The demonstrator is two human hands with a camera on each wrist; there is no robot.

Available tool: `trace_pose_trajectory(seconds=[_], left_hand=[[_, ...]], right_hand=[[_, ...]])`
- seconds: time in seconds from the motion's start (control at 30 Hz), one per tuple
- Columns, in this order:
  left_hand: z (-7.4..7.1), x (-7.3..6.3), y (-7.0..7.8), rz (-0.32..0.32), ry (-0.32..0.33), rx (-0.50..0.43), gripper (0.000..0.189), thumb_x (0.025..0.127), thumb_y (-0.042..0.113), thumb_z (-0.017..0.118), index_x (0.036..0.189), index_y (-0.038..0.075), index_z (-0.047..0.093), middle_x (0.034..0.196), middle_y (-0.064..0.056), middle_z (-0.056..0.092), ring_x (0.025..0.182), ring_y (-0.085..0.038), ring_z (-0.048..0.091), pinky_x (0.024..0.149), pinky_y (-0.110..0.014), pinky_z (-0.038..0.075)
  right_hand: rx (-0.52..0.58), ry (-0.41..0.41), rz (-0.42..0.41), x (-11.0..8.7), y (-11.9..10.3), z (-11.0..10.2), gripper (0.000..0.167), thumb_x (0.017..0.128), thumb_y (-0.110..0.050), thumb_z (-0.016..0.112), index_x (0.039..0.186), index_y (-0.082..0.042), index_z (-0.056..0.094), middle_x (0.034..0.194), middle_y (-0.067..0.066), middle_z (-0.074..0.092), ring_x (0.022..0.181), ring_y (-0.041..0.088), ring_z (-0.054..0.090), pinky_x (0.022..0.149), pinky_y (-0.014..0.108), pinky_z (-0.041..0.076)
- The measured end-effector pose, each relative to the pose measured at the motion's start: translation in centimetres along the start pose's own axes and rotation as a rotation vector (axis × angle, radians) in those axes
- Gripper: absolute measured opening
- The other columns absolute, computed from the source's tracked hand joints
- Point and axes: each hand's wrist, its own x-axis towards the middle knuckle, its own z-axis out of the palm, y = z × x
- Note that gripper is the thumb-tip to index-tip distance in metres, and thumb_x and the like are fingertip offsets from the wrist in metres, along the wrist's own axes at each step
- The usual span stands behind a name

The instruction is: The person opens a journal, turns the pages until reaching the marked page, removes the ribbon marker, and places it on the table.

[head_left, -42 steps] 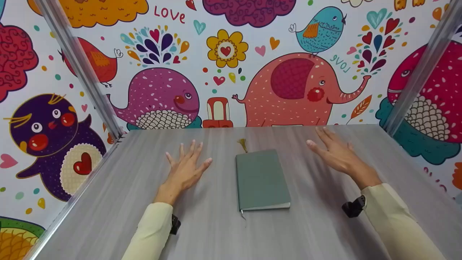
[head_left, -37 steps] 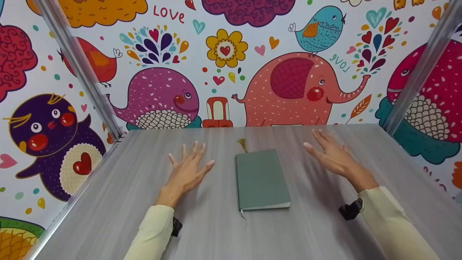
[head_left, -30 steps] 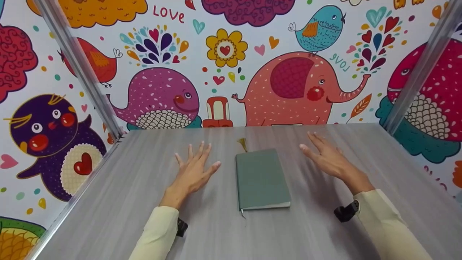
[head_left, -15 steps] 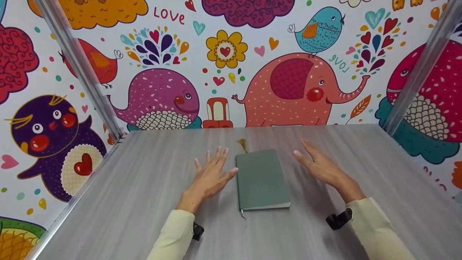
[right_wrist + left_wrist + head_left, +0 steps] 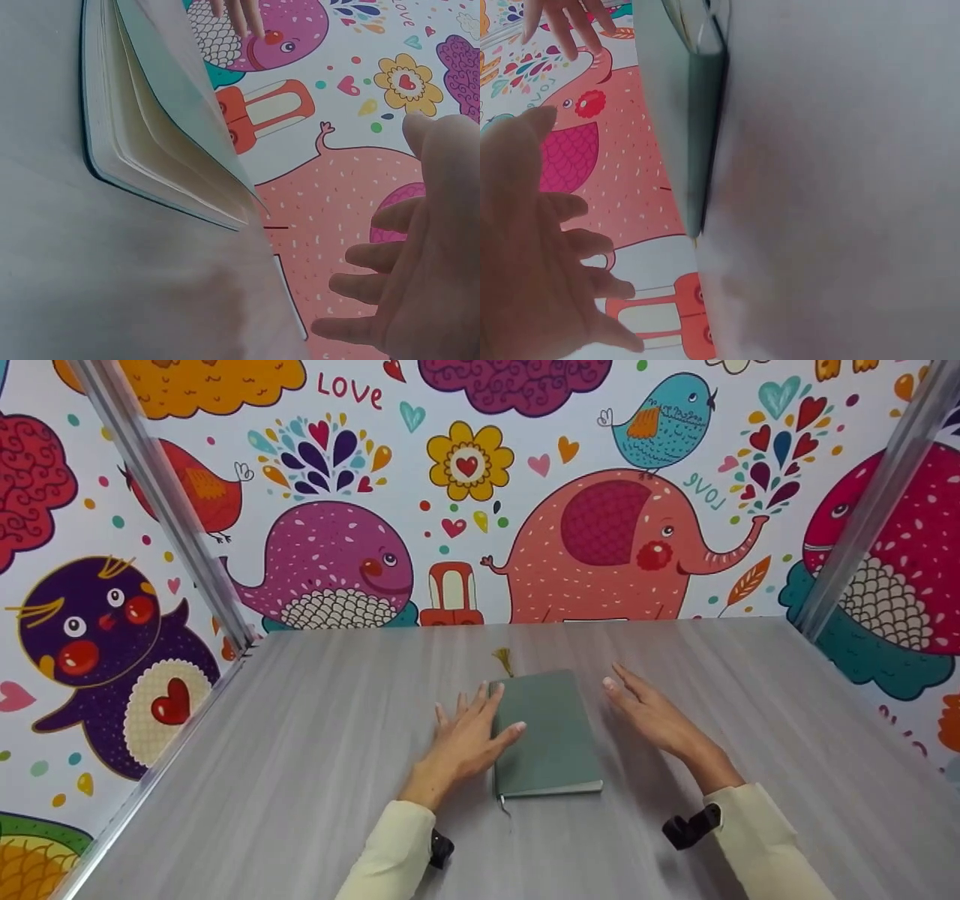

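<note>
A green hardcover notebook (image 5: 551, 727) lies closed on the table, with a gold tassel (image 5: 502, 660) past its far edge and a thin ribbon end (image 5: 504, 805) at its near left corner. My left hand (image 5: 469, 746) is over the notebook's spine side, fingers spread and straight, thumb overlapping the cover in the head view. To the right of the notebook is my right hand (image 5: 656, 724), fingers extended, a small gap from the page edge. In the right wrist view the front cover stands slightly lifted from the pages (image 5: 150, 142). Neither hand holds anything.
The grey wood-grain table (image 5: 300, 720) runs back to a wall (image 5: 465, 532) printed with cartoon animals. Metal posts (image 5: 172, 510) stand at the left and right back corners. Each wrist wears a black camera (image 5: 691, 826).
Both hands have moved inward toward the notebook. The left has travelled right until it overlaps the spine edge; the right has come left and nearer. The notebook has stayed in place.
</note>
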Motion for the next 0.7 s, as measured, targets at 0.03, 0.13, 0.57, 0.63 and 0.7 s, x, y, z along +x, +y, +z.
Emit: trace_pose_trajectory(seconds=[0.03, 0.13, 0.57, 0.63, 0.7], left_hand=[[0.1, 0.1, 0.1, 0.004, -0.006, -0.010, 0.080, 0.098, 0.064, 0.045, 0.162, 0.021, 0.020, 0.170, -0.010, 0.014, 0.154, -0.047, 0.011, 0.118, -0.073, -0.003], [0.5, 0.2, 0.4, 0.022, -0.015, -0.041, 0.079, 0.099, 0.063, 0.045, 0.161, 0.020, 0.023, 0.170, -0.011, 0.015, 0.155, -0.046, 0.012, 0.118, -0.073, 0.000], [2.3, 0.9, 1.5, 0.075, -0.079, -0.147, 0.068, 0.102, 0.051, 0.049, 0.159, 0.019, 0.030, 0.169, -0.009, 0.017, 0.157, -0.037, 0.012, 0.123, -0.063, 0.012], [2.5, 1.0, 1.7, 0.078, -0.092, -0.146, 0.068, 0.102, 0.050, 0.050, 0.159, 0.019, 0.030, 0.169, -0.008, 0.018, 0.157, -0.036, 0.013, 0.124, -0.062, 0.012], [2.6, 1.1, 1.8, 0.077, -0.103, -0.140, 0.068, 0.102, 0.050, 0.050, 0.159, 0.020, 0.030, 0.169, -0.007, 0.018, 0.157, -0.035, 0.013, 0.124, -0.061, 0.012]], right_hand=[[0.016, -0.007, 0.011, 0.0, 0.0, 0.1, 0.078, 0.103, -0.062, 0.033, 0.163, -0.019, 0.007, 0.170, 0.017, 0.006, 0.155, 0.045, 0.007, 0.119, 0.069, 0.012], [0.047, -0.023, 0.032, 0.0, 0.2, 0.3, 0.080, 0.102, -0.064, 0.031, 0.163, -0.018, 0.007, 0.170, 0.016, 0.005, 0.155, 0.045, 0.006, 0.119, 0.068, 0.013], [0.241, -0.028, 0.025, 0.1, 0.8, 1.4, 0.080, 0.103, -0.058, 0.040, 0.161, -0.007, 0.017, 0.165, 0.023, 0.024, 0.149, 0.042, 0.032, 0.116, 0.059, 0.034], [0.257, -0.035, 0.031, 0.1, 0.9, 1.6, 0.080, 0.103, -0.057, 0.042, 0.160, -0.006, 0.018, 0.163, 0.024, 0.027, 0.148, 0.042, 0.035, 0.114, 0.058, 0.037], [0.278, -0.036, 0.038, 0.1, 1.0, 1.7, 0.078, 0.104, -0.054, 0.043, 0.160, -0.006, 0.020, 0.161, 0.025, 0.031, 0.147, 0.042, 0.037, 0.112, 0.056, 0.041]])
